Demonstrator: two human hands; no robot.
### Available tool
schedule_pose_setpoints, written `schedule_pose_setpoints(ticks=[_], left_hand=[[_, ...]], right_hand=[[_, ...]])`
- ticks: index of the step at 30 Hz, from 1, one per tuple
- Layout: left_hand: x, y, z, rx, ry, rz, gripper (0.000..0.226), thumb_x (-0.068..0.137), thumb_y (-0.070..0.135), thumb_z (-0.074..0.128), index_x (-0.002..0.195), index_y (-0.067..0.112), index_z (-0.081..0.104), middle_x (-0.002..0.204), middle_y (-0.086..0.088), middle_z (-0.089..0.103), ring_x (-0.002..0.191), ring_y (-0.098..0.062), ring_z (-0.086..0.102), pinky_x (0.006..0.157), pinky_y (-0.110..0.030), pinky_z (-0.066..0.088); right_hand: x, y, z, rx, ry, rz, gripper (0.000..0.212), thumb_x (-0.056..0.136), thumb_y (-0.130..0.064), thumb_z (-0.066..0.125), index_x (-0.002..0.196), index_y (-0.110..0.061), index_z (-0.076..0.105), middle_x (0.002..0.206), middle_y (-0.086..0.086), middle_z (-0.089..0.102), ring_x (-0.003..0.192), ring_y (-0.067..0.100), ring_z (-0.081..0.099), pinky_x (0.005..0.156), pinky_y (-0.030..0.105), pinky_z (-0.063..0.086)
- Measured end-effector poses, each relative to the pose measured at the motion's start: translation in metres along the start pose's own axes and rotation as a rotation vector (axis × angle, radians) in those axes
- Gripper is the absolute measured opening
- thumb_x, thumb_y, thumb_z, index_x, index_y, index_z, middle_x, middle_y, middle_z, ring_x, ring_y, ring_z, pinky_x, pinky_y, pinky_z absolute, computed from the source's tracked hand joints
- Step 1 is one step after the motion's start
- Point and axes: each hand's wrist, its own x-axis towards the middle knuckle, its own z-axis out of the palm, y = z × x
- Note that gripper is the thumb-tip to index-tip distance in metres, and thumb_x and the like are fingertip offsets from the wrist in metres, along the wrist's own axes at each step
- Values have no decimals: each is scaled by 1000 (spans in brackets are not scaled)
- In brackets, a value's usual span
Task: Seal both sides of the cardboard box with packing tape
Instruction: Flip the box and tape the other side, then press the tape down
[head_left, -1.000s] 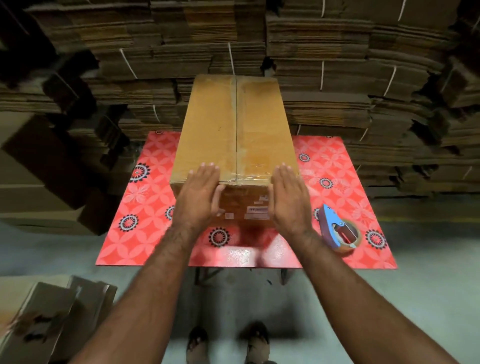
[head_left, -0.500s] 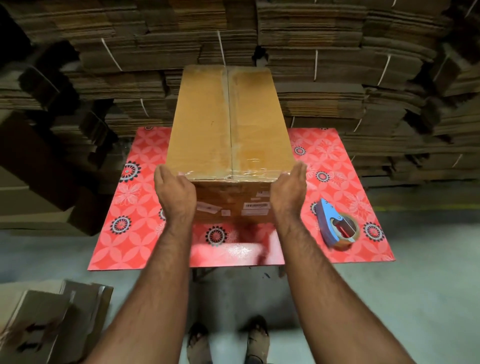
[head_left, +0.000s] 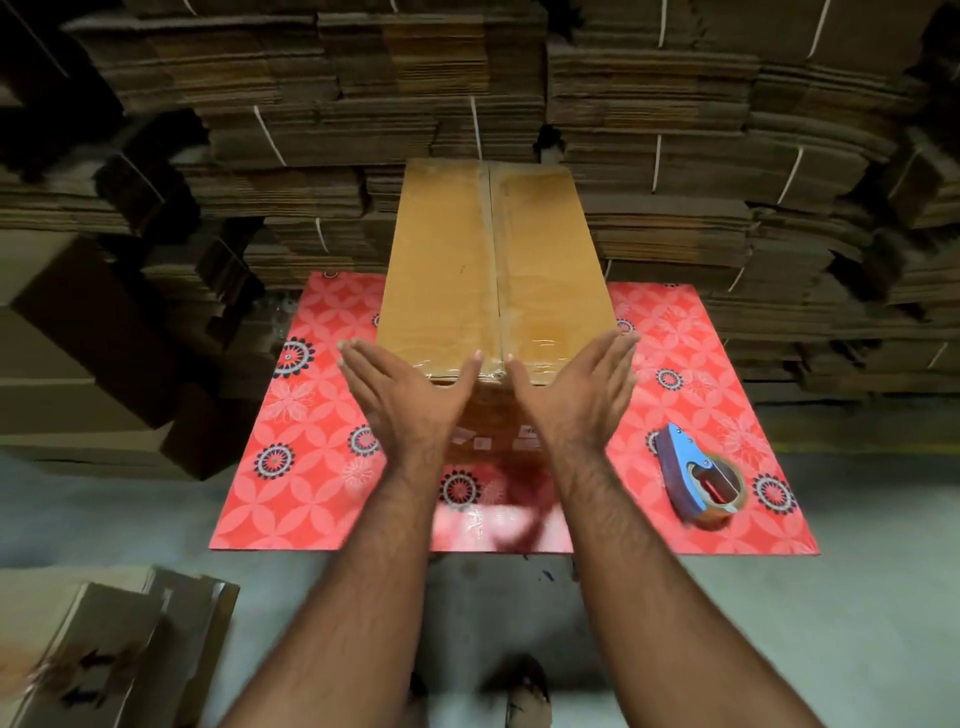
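While our flat left hand (head_left: 410, 395) and right hand (head_left: 576, 384) flank the tall brown cardboard box (head_left: 493, 270), gripping nothing, we should press the tape down evenly.

Your left hand (head_left: 410, 384) and right hand (head_left: 576, 382) are both spread flat, fingers straight, at the near end of the cardboard box (head_left: 493, 270); contact with the box can't be confirmed. Box stands on the red patterned table (head_left: 311, 441), top seam running away from you, clear tape glossy across the near edge. Tape dispenser (head_left: 698, 480), blue, lies on the table to your right, well apart from the box. Bundled flat cardboard stacks (head_left: 701, 156) fill the background. Folded cartons (head_left: 104, 649) on the floor at lower left.
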Motion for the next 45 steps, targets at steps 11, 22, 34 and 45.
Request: schedule_pose_setpoints(ticks=[11,22,34,45], left_hand=[[9,-1,3,-96,-25,-103,96,76,55,77,138,-4,36,137,-21,43,127,-36,42,98,-41,40],[17,-13,-19,-113,74,-83,34,94,29,61,120,7,65,111,-18,69,102,-36,61,79,-34,42],[2,-28,-11,71,-212,185,66,98,51,50,154,20,34,161,-20,19,144,-40,28,115,-48,32],[-34,-35,-19,80,-294,227,69,96,53,52,154,20,35,154,-18,29,141,-34,36,112,-49,39]], right_hand=[[-1,-1,17,-88,-36,100,134,68,-89,46,155,4,6,164,23,0,153,30,0,123,44,3],[29,48,-17,212,-58,225,53,91,-50,61,126,-10,59,114,18,68,104,38,62,76,35,44],[20,53,-15,-121,-231,-154,58,94,-64,35,147,-41,39,163,9,22,145,40,23,113,52,25],[-6,95,-53,-67,-279,-183,59,96,-62,38,151,-39,34,164,5,19,128,41,45,103,43,40]])
